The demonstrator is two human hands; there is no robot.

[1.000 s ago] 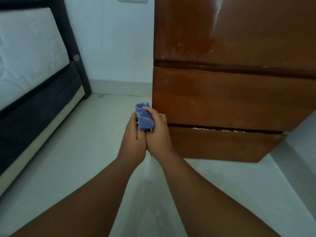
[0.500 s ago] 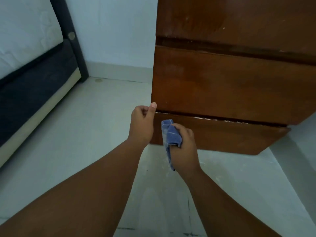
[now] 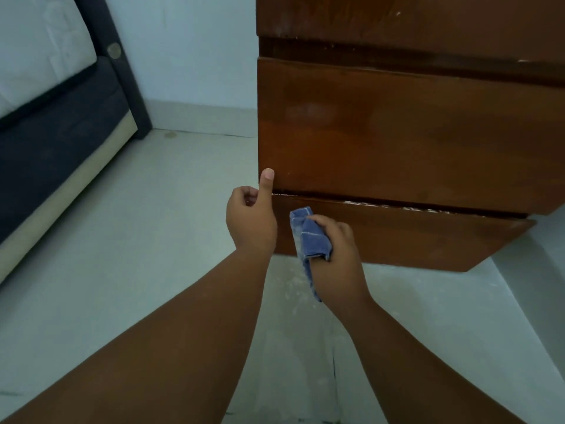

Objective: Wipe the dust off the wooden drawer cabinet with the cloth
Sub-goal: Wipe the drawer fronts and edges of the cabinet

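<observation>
Fingers [image 3: 341, 228] round crumpled blue cloth [image 3: 312, 240]

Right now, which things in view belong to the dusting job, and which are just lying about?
For the job:
blue cloth, gripped in the right hand
wooden drawer cabinet, with its bottom drawer behind the cloth
left hand, fingers curled, thumb up at the cabinet's corner

Just lying about:
mattress
dark bed frame
floor

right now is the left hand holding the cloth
No, the blue cloth is gripped by the right hand in front of the bottom drawer, while the left hand holds nothing, fingers curled and thumb raised.
</observation>
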